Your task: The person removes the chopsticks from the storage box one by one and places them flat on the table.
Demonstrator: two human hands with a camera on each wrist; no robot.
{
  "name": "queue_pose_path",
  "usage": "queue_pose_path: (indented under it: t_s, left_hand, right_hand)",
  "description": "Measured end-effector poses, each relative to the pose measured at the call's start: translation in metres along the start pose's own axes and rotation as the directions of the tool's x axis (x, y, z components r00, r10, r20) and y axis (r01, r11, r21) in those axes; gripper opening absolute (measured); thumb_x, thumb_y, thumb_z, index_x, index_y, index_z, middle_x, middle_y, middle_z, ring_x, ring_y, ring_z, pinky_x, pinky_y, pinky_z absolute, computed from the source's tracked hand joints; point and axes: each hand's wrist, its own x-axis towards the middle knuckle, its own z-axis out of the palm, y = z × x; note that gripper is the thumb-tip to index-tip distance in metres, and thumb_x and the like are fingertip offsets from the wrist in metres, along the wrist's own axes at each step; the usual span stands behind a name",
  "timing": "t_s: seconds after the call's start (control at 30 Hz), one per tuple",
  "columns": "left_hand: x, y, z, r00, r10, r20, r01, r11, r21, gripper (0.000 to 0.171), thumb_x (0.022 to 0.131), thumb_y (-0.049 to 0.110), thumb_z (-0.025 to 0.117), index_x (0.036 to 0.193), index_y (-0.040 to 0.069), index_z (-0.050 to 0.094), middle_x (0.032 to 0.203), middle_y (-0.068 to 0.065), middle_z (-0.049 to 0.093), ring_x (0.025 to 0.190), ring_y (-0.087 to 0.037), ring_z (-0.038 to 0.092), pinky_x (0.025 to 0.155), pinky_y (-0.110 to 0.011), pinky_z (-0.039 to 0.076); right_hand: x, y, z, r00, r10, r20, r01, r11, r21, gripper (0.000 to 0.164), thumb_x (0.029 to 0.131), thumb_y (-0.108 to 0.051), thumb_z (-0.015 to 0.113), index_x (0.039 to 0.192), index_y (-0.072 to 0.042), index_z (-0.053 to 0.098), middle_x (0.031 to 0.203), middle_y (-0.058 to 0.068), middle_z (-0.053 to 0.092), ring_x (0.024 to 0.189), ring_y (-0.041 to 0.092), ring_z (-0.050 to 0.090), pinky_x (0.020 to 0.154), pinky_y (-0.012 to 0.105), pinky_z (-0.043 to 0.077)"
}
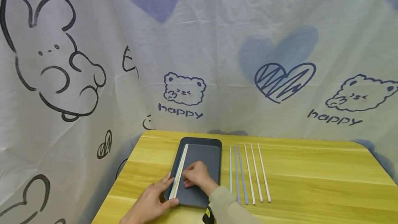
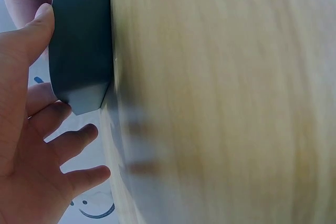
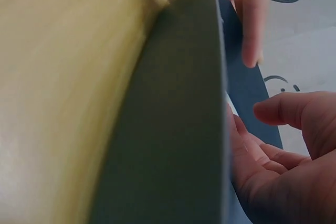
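Observation:
A dark grey rectangular tray [image 1: 203,155] lies on the table, with several thin chopstick-like sticks [image 1: 183,161] in blue, yellow and white along its left inner side. My left hand [image 1: 152,198] rests at the tray's near left corner, thumb at the near rim and fingers along the left side. In the left wrist view, the other fingers of the left hand [image 2: 42,145] are spread past the corner. Over the tray floor, my right hand [image 1: 196,175] is just right of the sticks. The right wrist view shows its thumb apart from loosely bent fingers, with nothing visible between them.
On the table right of the tray lie a light blue stick [image 1: 230,168], two purple-blue sticks [image 1: 242,174] and three pale pink sticks [image 1: 256,172], roughly parallel. The wooden table [image 1: 317,175] extends farther right. A printed curtain [image 1: 217,51] hangs behind it.

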Motion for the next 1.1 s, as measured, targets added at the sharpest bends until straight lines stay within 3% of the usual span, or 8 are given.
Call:
queue_pose_path:
  t_s: [0.3,0.53,0.8,1.1]
  left_hand:
    - [0.0,0.0,0.0,1.0,0.011,-0.012,-0.011,1.0,-0.009,0.079,0.094,0.061,0.072,0.152,0.01,0.058,0.164,-0.014,0.047,0.145,-0.039,0.053,0.112,-0.076,0.04]
    - [-0.001,-0.001,-0.001,1.0,0.009,-0.006,-0.009,1.0,-0.004,0.08,0.093,0.062,0.072,0.152,0.01,0.058,0.164,-0.013,0.047,0.145,-0.038,0.053,0.112,-0.076,0.04]
    - [-0.002,-0.001,0.001,1.0,0.018,-0.023,-0.018,1.0,-0.004,0.079,0.093,0.061,0.072,0.151,0.01,0.059,0.164,-0.013,0.047,0.146,-0.038,0.053,0.112,-0.075,0.041]
    - [-0.002,0.0,0.001,0.999,0.017,-0.032,-0.017,1.0,-0.001,0.078,0.093,0.06,0.073,0.151,0.009,0.059,0.164,-0.014,0.047,0.145,-0.039,0.053,0.111,-0.076,0.041]
  right_hand:
    - [0.0,-0.002,0.008,1.0,0.002,0.014,-0.002,1.0,0.007,0.019,0.089,0.001,0.07,0.102,0.014,0.072,0.077,0.022,0.075,0.059,0.026,0.077,0.055,0.034,0.065]
    - [0.001,-0.001,0.012,1.0,-0.008,0.026,0.008,1.0,0.013,0.012,0.088,0.003,0.07,0.096,0.011,0.071,0.074,0.025,0.075,0.057,0.026,0.076,0.054,0.034,0.065]
    - [0.01,0.012,0.018,0.999,-0.048,-0.013,0.048,0.999,-0.002,0.011,0.083,0.006,0.075,0.091,0.005,0.068,0.063,0.017,0.07,0.042,0.011,0.064,0.044,0.031,0.06]
    - [0.009,0.014,0.021,0.993,-0.093,-0.068,0.088,0.994,-0.068,0.016,0.077,0.008,0.075,0.083,0.002,0.061,0.048,0.007,0.06,0.035,0.009,0.057,0.037,0.029,0.054]
